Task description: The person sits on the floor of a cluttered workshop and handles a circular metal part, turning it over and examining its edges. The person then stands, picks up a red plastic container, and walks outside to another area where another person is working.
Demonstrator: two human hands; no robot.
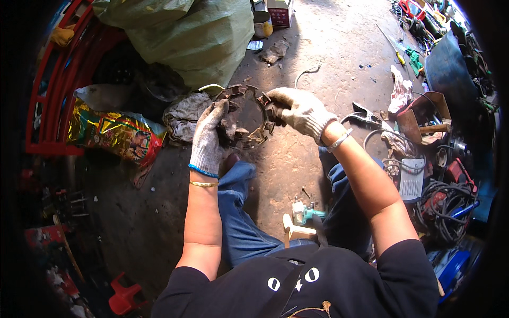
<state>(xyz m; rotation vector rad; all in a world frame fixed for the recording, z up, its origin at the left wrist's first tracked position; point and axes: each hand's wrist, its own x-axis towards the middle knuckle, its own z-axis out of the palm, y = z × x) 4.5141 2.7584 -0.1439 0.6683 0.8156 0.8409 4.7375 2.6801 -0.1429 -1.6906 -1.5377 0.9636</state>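
Observation:
A dirty, dark round metal part with tabs around its rim is held up between my two hands in front of me. My left hand, in a grey knit glove with a blue cuff, grips its left side. My right hand, in a whitish glove, has its fingers closed on its right edge. A crumpled dirty cloth lies just left of it, and a teal power tool rests on the floor between my legs.
At left are a red metal rack, a shiny printed sack, a green tarp and a red stool. Cardboard, clamps, coiled cables and several tools clutter the right side.

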